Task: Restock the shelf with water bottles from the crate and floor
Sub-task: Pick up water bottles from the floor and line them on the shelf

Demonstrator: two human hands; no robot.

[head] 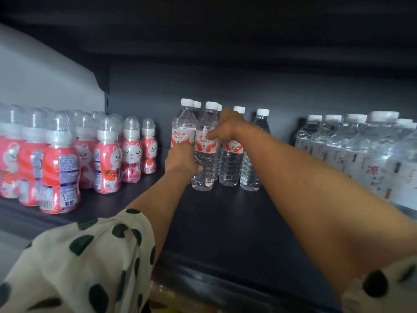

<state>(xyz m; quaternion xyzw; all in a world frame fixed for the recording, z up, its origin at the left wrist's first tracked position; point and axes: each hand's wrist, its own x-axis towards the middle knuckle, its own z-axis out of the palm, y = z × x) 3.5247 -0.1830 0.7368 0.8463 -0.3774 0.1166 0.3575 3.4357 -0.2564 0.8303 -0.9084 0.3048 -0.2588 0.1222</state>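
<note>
Two hands: both reach deep over the shelf, arms bare below cream sleeves (94,256) with dark green spots.
Shelf: dark matte shelf board (225,222), bare across its near half; the stock stands toward the back.
Left hand: left hand (180,161), fingers curled round the lower body of the clear plastic water bottle with white cap and red-and-white label (205,145), at the front of its cluster.
Right hand: right hand (225,129), higher up, thumb and fingers wrapped round the label band of that same bottle or the one just behind it; the wrist hides which, so probably the same one.
Key relation: the held bottle stands upright, long axis vertical, base on the board, straight ahead of both hands. The left hand is lower and nearer, the right higher and further in. Any nudge back would run along the arms' line, toward the rear wall.
Cluster: five more like bottles (230,154) stand touching behind and to its right, in short rows.
Left neighbours: pink shrink-wrapped cat-face drink bottles with clear domed caps (106,159), a gap between them and the water.
Right neighbours: larger clear bottles with white caps and pale labels (352,150), in a row running forward.
Room: dark back panel (225,86), upper shelf overhead; crate and floor out of view.
</note>
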